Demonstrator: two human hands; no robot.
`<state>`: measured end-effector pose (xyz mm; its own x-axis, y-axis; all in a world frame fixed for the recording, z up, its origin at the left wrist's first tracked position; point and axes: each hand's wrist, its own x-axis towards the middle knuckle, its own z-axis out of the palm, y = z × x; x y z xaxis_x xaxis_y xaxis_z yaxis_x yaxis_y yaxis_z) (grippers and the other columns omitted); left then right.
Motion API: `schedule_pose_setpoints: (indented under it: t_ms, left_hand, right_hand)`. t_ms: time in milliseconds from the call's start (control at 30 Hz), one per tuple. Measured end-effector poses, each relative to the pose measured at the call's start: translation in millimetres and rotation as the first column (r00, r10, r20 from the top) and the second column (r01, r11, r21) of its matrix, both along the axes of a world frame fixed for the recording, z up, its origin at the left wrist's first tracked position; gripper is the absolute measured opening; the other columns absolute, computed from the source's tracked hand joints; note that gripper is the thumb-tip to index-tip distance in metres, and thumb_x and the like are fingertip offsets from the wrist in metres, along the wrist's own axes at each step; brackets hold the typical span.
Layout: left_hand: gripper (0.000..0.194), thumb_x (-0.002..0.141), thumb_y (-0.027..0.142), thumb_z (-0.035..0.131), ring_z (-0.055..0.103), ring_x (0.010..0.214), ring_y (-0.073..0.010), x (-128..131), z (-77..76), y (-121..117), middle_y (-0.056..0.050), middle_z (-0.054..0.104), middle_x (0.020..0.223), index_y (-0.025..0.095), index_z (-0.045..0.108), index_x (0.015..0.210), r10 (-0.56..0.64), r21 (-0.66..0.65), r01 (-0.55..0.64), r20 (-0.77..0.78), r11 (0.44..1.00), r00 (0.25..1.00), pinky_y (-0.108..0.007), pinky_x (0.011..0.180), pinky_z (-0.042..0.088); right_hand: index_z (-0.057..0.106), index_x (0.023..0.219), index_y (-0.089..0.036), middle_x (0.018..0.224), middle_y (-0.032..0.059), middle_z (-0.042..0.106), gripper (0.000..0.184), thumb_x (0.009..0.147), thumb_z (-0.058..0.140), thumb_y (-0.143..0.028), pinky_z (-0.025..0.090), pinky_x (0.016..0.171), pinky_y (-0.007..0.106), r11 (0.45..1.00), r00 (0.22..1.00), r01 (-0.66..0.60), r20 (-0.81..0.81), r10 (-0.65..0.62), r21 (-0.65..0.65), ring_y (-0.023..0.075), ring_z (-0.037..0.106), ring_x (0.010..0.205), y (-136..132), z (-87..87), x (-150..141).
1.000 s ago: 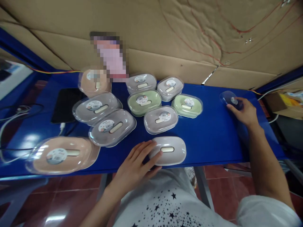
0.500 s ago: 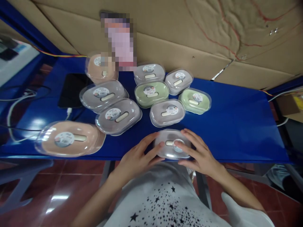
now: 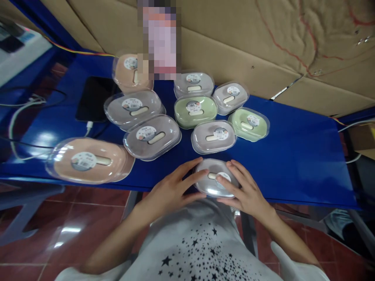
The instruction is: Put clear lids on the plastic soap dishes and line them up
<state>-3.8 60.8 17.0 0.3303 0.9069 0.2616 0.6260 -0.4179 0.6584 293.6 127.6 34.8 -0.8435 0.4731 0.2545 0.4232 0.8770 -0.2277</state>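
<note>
A grey oval soap box with a clear lid (image 3: 213, 180) lies at the near edge of the blue table (image 3: 295, 156). My left hand (image 3: 172, 192) rests against its left side, fingers spread over the lid. My right hand (image 3: 243, 191) grips its right side, fingers laid on the lid by the round sticker. Both hands hold this one box between them. Behind it stand several more lidded soap boxes: a grey one (image 3: 213, 136), green ones (image 3: 195, 111) (image 3: 249, 124), larger grey ones (image 3: 152, 136) (image 3: 133, 109) and a large peach one (image 3: 88, 160).
A black phone (image 3: 95, 97) with a white cable lies at the table's back left. Cardboard sheets (image 3: 234, 47) line the wall behind. A blurred upright item (image 3: 159, 43) stands at the back by a peach box (image 3: 130, 72). Red tiled floor lies below.
My right hand came in from the far right with the clear lid and set it on the near grey box; both hands now hold that box. The view shifted right and down.
</note>
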Motion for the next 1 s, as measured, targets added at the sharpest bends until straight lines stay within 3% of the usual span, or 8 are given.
schedule_pose_setpoints:
  t_ms: [300,467,633,733,833,933,1000]
  left_hand:
    - [0.061,0.106,0.053,0.066,0.059,0.15,-0.0297,-1.3,-0.3,0.4,-0.009,0.049,0.17,0.039,0.045,0.162,0.007,-0.126,-0.004,0.024,0.992,1.0,-0.05,0.117,0.059]
    - [0.065,0.108,0.053,0.062,0.055,0.154,-0.0299,0.2,0.9,1.8,-0.008,0.045,0.174,0.04,0.037,0.167,-0.022,-0.103,0.019,-0.034,0.994,0.999,-0.051,0.12,0.057]
    - [0.067,0.111,0.052,0.056,0.061,0.148,-0.0295,1.5,-0.5,0.4,-0.014,0.042,0.175,0.034,0.03,0.17,0.018,-0.011,-0.019,-0.099,1.0,0.995,-0.047,0.11,0.064]
    - [0.06,0.112,0.05,0.055,0.064,0.145,-0.0282,2.0,-1.6,-0.6,-0.014,0.052,0.167,0.03,0.036,0.166,0.04,0.027,-0.037,-0.119,0.999,0.992,-0.046,0.109,0.065]
    - [0.056,0.112,0.048,0.056,0.066,0.142,-0.0274,3.3,-1.7,-0.2,-0.012,0.059,0.161,0.029,0.041,0.162,0.058,0.063,-0.049,-0.144,0.997,0.988,-0.046,0.109,0.064]
    - [0.052,0.112,0.046,0.056,0.067,0.14,-0.0265,5.1,-1.6,1.1,-0.012,0.061,0.158,0.027,0.046,0.159,0.076,0.089,-0.062,-0.158,0.994,0.984,-0.045,0.109,0.065]
    - [0.047,0.113,0.044,0.056,0.069,0.137,-0.0261,6.0,-1.9,1.8,-0.012,0.063,0.155,0.026,0.049,0.156,0.085,0.112,-0.067,-0.161,0.991,0.983,-0.046,0.108,0.065]
  right_hand:
    - [0.014,0.176,-0.044,0.187,-0.0033,0.003,0.103,0.099,0.08,-0.031,0.052,0.124,0.061,0.999,0.999,0.033,0.009,-0.033,0.0,0.0415,0.022,0.168,-9.2,-3.5,1.1]
    - [0.016,0.176,-0.044,0.186,-0.0021,0.009,0.099,0.1,0.078,-0.028,0.053,0.123,0.063,1.0,1.0,0.021,0.003,-0.021,0.0,0.0414,0.025,0.167,-6.9,-4.9,6.4]
    - [0.028,0.174,-0.044,0.182,0.0031,0.027,0.087,0.102,0.073,-0.029,0.047,0.123,0.073,0.987,0.987,0.163,0.0,-0.163,-0.013,0.0439,0.028,0.166,-9.1,-8.2,50.6]
    - [0.034,0.172,-0.042,0.177,0.0079,0.035,0.076,0.104,0.066,-0.032,0.04,0.123,0.081,0.933,0.932,0.359,-0.035,-0.36,-0.026,0.0469,0.033,0.163,-8.1,-11.6,101.3]
    - [0.038,0.17,-0.039,0.175,0.0116,0.038,0.067,0.107,0.059,-0.038,0.036,0.126,0.079,0.821,0.818,0.571,-0.089,-0.568,0.005,0.0466,0.038,0.16,4.7,-14.8,149.7]
    - [0.046,0.167,-0.033,0.172,0.0152,0.041,0.066,0.105,0.061,-0.051,0.038,0.128,0.071,0.692,0.69,0.721,-0.134,-0.712,0.035,0.0448,0.041,0.159,36.9,-15.7,179.4]
    - [0.052,0.163,-0.031,0.17,0.0157,0.044,0.067,0.103,0.064,-0.058,0.039,0.129,0.066,0.675,0.67,0.737,-0.16,-0.725,0.025,0.0427,0.044,0.158,69.2,-14.4,187.1]
